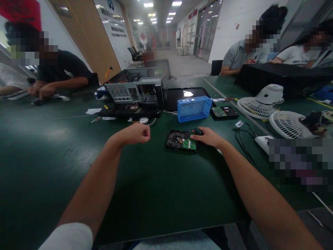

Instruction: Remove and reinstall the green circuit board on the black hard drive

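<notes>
A hard drive lies flat on the green table, its green circuit board facing up. My right hand rests at its right edge, fingers closed round a small dark tool that stands over the board. My left hand hovers to the left of the drive, curled into a pinch; what it holds, if anything, is too small to make out.
A blue plastic bin stands behind the drive, with a second drive to its right. An open computer case sits further back. Two white fans and a black cable lie at right. Other people sit around the table.
</notes>
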The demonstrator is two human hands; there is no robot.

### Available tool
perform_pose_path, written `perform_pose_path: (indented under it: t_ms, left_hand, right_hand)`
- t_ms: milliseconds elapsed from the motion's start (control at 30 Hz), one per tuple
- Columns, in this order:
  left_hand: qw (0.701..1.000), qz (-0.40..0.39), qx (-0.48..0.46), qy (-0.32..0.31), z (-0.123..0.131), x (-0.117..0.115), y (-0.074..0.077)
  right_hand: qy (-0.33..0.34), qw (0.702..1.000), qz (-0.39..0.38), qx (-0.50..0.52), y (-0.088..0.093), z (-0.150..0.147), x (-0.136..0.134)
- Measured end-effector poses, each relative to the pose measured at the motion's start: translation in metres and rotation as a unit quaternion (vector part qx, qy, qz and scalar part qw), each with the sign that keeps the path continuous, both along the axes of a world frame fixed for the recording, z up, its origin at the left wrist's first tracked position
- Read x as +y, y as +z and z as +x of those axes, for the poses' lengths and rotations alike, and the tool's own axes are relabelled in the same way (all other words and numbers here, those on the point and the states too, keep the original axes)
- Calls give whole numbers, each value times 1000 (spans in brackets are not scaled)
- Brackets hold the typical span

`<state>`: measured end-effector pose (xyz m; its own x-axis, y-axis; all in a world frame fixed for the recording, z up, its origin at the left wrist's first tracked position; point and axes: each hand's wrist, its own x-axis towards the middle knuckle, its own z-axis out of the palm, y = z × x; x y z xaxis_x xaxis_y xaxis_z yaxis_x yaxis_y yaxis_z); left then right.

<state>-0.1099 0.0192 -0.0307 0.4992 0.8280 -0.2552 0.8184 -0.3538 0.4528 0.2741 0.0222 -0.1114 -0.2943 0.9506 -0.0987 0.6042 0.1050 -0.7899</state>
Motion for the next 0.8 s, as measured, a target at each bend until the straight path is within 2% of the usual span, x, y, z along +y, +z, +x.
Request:
perform_pose_path:
  t_ms: [233,333,433,600,800]
  left_hand:
    - [987,105,-78,-88,73,-19,16]
    - [982,121,-91,-115,102,-17,14]
    - [978,138,-94,-128,123,-16,4]
    - [977,140,-63,-151,131,-19,-15]
    - [977,142,-67,-143,127,-13,-23]
  right_hand:
    - [-22,1000,3,-6,6,-4,-4]
    - [-32,999,9,-17,9,-6,-7]
    - [-31,999,21,-38,10,-7,-7]
    - [-21,994,51,-97,9,-9,-5]
    - [-23,990,53,-127,12,-12,-5]
